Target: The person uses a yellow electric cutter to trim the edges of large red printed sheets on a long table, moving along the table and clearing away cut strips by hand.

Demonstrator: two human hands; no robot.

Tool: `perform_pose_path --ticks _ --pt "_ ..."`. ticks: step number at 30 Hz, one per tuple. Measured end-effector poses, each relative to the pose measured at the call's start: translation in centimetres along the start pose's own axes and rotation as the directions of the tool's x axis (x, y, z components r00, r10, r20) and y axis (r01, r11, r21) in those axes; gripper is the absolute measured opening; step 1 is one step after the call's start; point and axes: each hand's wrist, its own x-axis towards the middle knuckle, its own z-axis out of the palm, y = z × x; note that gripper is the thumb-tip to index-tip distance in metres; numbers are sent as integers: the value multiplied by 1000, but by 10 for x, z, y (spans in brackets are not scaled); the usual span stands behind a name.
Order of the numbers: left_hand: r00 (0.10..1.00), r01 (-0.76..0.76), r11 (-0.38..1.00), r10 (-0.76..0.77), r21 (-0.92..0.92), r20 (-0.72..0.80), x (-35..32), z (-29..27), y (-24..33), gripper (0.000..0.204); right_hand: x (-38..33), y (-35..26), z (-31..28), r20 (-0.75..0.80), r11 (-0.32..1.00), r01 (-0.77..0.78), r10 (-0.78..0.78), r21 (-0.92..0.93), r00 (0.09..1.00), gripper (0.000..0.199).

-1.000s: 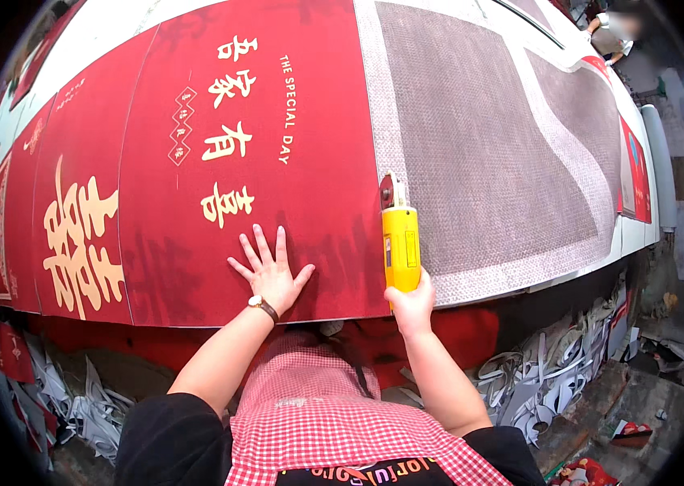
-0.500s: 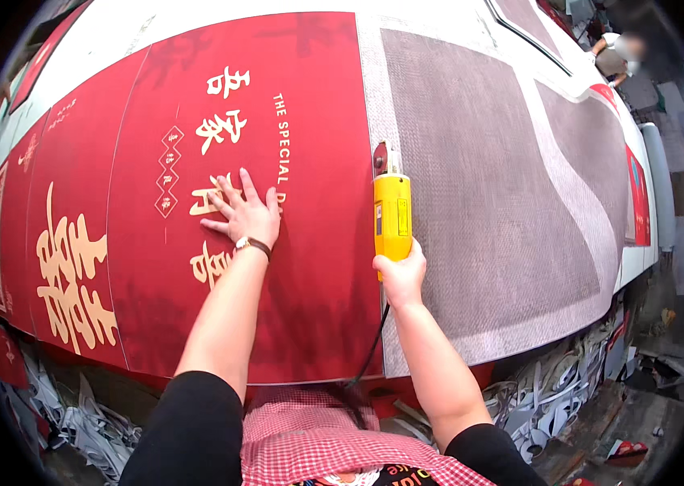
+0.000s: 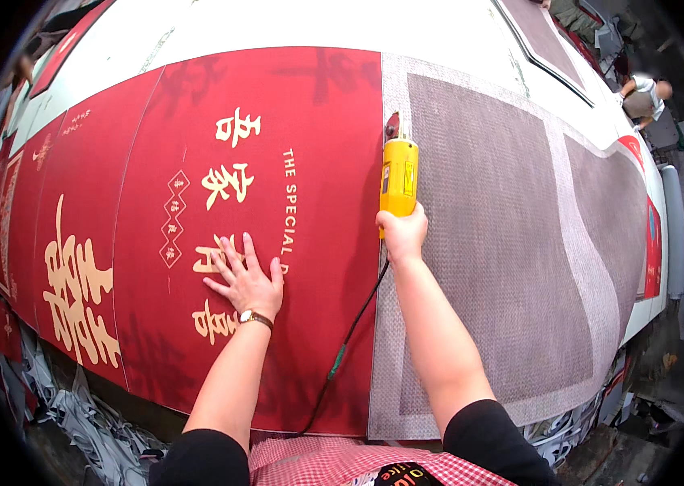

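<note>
A yellow handheld electric rotary cutter [image 3: 399, 178] is gripped by my right hand [image 3: 404, 233], fingers wrapped round its near end. Its round blade head [image 3: 392, 125] points away from me, on the line where a red printed sheet [image 3: 326, 202] meets a grey woven-patterned sheet [image 3: 480, 243]. From the cutter a dark cord [image 3: 345, 347] runs back toward my body. My left hand [image 3: 246, 279], with a watch on the wrist, lies flat with fingers spread on the red sheet, over its pale lettering.
Both sheets lie on a wide white table [image 3: 261, 28]. Grey and white offcut strips [image 3: 99, 413] are heaped below its near left edge. A person [image 3: 644, 99] stands at the far right edge. A pale roll [image 3: 672, 235] is beside the right side.
My right hand has pushed the cutter farther away along the line between the sheets. My left hand stays flat on the same lettering. The view has shifted, and more cord shows.
</note>
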Motion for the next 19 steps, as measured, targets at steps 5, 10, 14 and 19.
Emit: perform_pose_path --ticks 5,10,14,19 --pt "1000 7 1000 -8 -6 -12 0 -2 0 74 61 -30 26 26 995 -25 22 95 999 44" --pt "999 -5 1000 5 2 -54 1 -5 2 76 131 -56 55 -29 999 47 -47 6 998 40" --pt "1000 1 1000 -1 -12 -19 3 -9 3 77 193 -68 86 -44 995 48 -52 -82 998 43" --pt "1000 -9 999 8 -53 -8 4 -9 1 79 243 -85 87 251 915 -73 -32 396 967 21"
